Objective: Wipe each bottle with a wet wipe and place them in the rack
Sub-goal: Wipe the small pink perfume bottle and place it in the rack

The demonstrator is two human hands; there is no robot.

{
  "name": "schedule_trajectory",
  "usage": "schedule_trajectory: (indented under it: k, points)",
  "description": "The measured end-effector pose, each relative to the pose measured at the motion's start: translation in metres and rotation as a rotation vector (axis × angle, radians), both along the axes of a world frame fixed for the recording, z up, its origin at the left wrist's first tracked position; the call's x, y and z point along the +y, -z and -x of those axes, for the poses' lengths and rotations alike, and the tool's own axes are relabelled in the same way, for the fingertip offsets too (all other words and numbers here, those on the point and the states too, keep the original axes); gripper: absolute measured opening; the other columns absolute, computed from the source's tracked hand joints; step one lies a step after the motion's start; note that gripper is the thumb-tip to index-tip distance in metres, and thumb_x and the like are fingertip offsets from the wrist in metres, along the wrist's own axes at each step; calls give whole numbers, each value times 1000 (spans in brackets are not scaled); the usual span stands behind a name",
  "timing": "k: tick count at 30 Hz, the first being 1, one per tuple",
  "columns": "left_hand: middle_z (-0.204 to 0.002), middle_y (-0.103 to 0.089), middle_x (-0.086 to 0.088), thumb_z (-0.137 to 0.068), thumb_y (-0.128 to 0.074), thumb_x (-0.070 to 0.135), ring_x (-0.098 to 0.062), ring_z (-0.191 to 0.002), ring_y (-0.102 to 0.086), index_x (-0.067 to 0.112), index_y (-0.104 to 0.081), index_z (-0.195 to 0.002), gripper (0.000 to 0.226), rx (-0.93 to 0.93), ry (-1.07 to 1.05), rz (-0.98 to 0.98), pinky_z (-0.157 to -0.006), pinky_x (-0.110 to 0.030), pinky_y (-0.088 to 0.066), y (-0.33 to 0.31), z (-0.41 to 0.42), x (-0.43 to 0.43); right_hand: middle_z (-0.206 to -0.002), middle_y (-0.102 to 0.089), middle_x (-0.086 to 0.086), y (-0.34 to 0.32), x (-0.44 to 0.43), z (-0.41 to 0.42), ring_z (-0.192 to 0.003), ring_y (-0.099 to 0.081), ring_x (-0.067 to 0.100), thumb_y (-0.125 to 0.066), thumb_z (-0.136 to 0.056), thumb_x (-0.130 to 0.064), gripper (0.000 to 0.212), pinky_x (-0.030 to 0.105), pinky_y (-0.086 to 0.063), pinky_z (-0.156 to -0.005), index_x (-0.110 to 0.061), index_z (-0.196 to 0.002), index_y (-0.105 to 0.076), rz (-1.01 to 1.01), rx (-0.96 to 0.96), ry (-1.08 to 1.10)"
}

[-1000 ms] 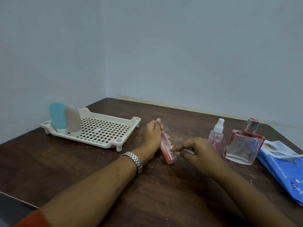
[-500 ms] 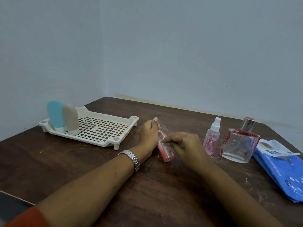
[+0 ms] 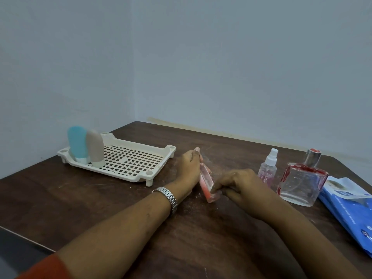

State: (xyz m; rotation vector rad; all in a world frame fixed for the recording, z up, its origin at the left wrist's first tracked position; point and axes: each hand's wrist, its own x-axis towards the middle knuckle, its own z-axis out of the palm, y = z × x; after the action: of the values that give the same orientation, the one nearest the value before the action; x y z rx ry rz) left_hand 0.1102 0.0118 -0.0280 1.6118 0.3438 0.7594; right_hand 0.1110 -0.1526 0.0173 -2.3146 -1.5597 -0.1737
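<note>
My left hand point(image 3: 189, 170) grips the upper end of a slim pink bottle point(image 3: 206, 183), which leans with its base on the table. My right hand point(image 3: 237, 183) has its fingers curled against the bottle's lower end; a wipe in it is hidden, only a pale scrap shows at the fingertips. A cream perforated rack point(image 3: 128, 164) sits to the left, with a blue bottle point(image 3: 77, 143) and a beige bottle point(image 3: 94, 148) standing in its far left corner. A small clear spray bottle point(image 3: 267, 168) and a square glass perfume bottle point(image 3: 302, 180) stand to the right.
A blue pack of wet wipes point(image 3: 350, 206) lies at the right table edge with its flap lifted. The dark wooden table point(image 3: 100, 198) meets pale walls behind and left. A wristwatch point(image 3: 167, 197) is on my left wrist.
My right hand slid up the pink bottle toward its top, then back down to its lower end. My left hand kept hold of the bottle's top throughout.
</note>
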Motion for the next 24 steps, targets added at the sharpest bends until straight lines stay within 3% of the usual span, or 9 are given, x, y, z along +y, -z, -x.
schedule_trajectory:
  k: [3, 6, 11, 17, 20, 24]
  points:
    - [-59, -53, -5, -103, -38, 29, -14, -53, -50, 17, -47, -65, 41, -37, 14, -47, -58, -27, -41, -3, 1, -2, -108, -67, -4, 8, 5, -4, -91, -52, -5, -63, -86, -10, 26, -4, -35, -78, -20, -111, -67, -278, -26, 70]
    - [-55, -46, 5, -102, -39, 27, -8, -52, -42, 17, -47, -63, 42, -56, 27, -101, -53, -24, -34, -4, 2, -6, -109, -66, 1, 13, 20, -6, -96, -53, 2, -64, -85, -7, 26, 1, -30, -83, -14, -109, -69, -409, -82, 149]
    - [-56, -45, 5, -102, -39, 26, -8, -53, -42, 17, -47, -63, 41, -60, 51, -89, -53, -22, -35, -2, 1, -4, -96, -71, 11, 14, 27, 1, -86, -66, 24, -56, -80, -7, 24, 29, -49, -77, -6, -99, -72, -290, -162, 71]
    - [-53, -52, -2, -102, -40, 31, -13, -52, -53, 18, -46, -62, 42, -31, 21, -31, -58, -29, -42, 1, -2, 4, -99, -70, 0, 19, 14, 3, -86, -65, 15, -69, -72, 1, 30, 21, -44, -74, -16, -96, -73, -76, -239, -19]
    - [-65, -64, -24, -101, -38, 36, -25, -56, -62, 20, -48, -63, 42, -18, 32, -16, -66, -43, -52, 1, -1, 7, -99, -69, -3, 17, 8, 7, -88, -63, 13, -62, -79, -4, 24, 24, -50, -76, -18, -94, -74, -63, -209, -52]
    - [-60, -65, -17, -103, -36, 33, -19, -47, -61, 15, -47, -67, 41, -13, 57, -6, -64, -40, -51, 0, 1, 6, -106, -66, -4, 12, 3, 4, -96, -59, 11, -55, -81, -4, 29, 24, -48, -83, -20, -95, -74, -21, -133, -43]
